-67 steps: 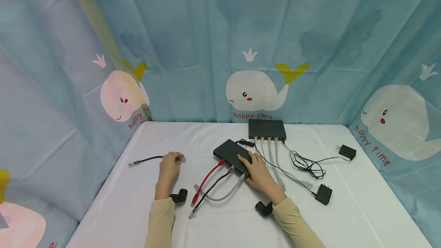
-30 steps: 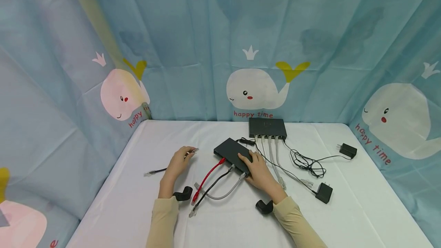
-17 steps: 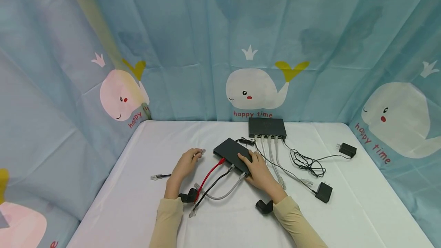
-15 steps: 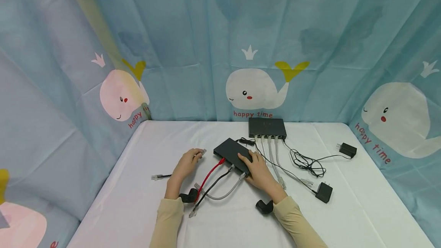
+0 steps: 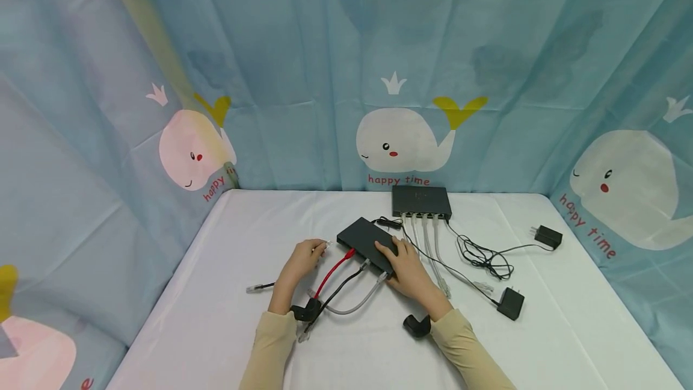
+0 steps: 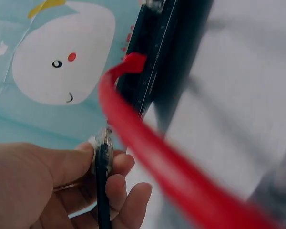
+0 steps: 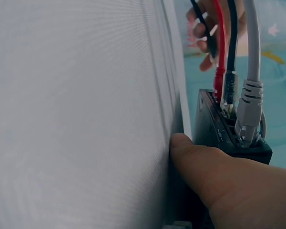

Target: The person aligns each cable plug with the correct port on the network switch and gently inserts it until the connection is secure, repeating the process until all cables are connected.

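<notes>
In the head view my left hand (image 5: 301, 260) holds a short black network cable (image 5: 265, 286) near the left end of a black network switch (image 5: 364, 235). Thumb and fingers pinch its clear plug (image 6: 107, 138) in the left wrist view, apart from the row of ports. The cable's other end trails out left of the wrist. My right hand (image 5: 407, 269) grips the switch's right end, its thumb (image 7: 195, 160) along one side. A red cable (image 5: 332, 272), another black cable (image 5: 342, 286) and a grey cable (image 5: 352, 309) are plugged into the front ports.
Behind stands a second black switch (image 5: 421, 199) with several grey cables (image 5: 428, 245) in its ports. Two black power adapters, one farther back (image 5: 548, 236) and one nearer (image 5: 511, 304), lie at right beside a coiled cord (image 5: 484, 260). A whale-print curtain (image 5: 303, 77) surrounds the white table.
My left hand has carried the black network cable rightward, from the left of the table to the switch's left end. The right hand and the switch have stayed in place.
</notes>
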Motion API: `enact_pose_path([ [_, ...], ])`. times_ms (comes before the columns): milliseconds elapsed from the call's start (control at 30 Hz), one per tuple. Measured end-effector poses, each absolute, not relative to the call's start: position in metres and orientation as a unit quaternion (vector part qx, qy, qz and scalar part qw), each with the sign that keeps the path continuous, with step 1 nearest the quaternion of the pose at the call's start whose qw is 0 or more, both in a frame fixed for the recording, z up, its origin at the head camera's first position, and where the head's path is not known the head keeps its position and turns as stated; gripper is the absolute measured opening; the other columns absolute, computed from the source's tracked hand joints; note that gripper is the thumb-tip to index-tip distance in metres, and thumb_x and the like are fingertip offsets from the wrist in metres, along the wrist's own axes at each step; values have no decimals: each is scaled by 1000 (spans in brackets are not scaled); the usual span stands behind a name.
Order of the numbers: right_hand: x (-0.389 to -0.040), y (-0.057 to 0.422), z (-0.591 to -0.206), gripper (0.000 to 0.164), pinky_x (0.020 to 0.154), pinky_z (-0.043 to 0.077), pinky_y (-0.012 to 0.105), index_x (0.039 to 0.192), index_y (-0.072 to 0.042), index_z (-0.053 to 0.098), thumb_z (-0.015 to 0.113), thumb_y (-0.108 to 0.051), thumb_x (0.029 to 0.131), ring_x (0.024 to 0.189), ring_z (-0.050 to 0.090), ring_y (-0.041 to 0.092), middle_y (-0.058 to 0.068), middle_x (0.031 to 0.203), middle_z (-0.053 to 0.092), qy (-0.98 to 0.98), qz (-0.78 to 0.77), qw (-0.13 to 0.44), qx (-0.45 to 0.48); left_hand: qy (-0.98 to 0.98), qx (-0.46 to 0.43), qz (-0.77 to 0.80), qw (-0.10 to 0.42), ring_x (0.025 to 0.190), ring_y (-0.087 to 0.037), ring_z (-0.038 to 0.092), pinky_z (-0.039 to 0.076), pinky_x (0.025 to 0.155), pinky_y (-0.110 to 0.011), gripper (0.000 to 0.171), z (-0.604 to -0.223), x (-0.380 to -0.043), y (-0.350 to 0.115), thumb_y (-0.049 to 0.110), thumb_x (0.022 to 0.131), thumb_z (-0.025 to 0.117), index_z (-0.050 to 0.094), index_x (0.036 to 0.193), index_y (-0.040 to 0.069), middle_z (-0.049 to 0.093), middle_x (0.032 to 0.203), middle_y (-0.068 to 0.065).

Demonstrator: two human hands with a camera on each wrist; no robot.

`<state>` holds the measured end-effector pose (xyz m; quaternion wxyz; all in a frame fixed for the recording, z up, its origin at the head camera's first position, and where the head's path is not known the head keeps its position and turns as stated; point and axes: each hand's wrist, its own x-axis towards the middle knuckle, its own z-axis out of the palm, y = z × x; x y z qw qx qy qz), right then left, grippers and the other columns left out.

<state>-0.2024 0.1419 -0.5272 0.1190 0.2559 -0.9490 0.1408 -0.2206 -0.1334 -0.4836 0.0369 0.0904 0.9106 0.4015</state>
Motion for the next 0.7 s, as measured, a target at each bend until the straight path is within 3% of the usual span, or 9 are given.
enact_pose_path([
  [333, -202, 143, -527, 84, 99, 35, 57, 144, -23, 36, 80, -22, 73, 125, 34, 47, 27, 138, 36, -951, 144, 109, 252, 893, 63, 442, 48, 55, -17, 56, 47, 49, -26, 27, -486, -220, -121, 17, 98, 49, 66, 105, -2, 62, 82, -15],
  [700, -203, 143, -527, 84, 100, 34, 58, 144, -24, 35, 79, -22, 73, 127, 32, 47, 26, 139, 34, -952, 149, 101, 250, 889, 60, 453, 18, 45, -12, 51, 43, 43, -24, 29, -497, -224, -110, 17, 97, 50, 64, 83, -3, 58, 69, -16],
])
